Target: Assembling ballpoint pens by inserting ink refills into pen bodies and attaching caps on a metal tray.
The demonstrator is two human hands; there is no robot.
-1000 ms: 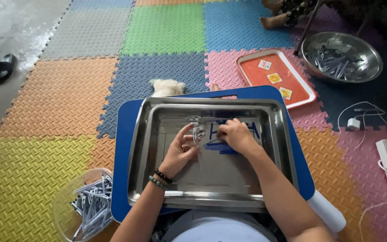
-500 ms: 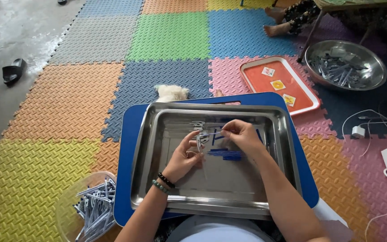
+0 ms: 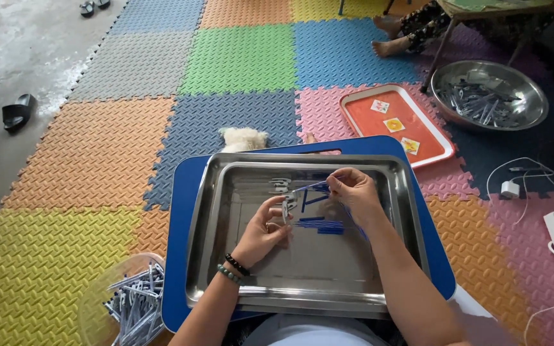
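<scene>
Pinching thin rod [image 3: 309,186], right hand [image 3: 352,192], left hand [image 3: 265,229]

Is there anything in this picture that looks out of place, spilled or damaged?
Nothing looks spilled or broken. Both hands, left and right, hold small parts over the steel tray. One sandal lies alone at the mat edge, and a cable trails loosely.

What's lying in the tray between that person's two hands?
In the head view, between the left hand and right hand, a thin blue stick spans the gap over the steel tray; more blue sticks lie just below.
</scene>
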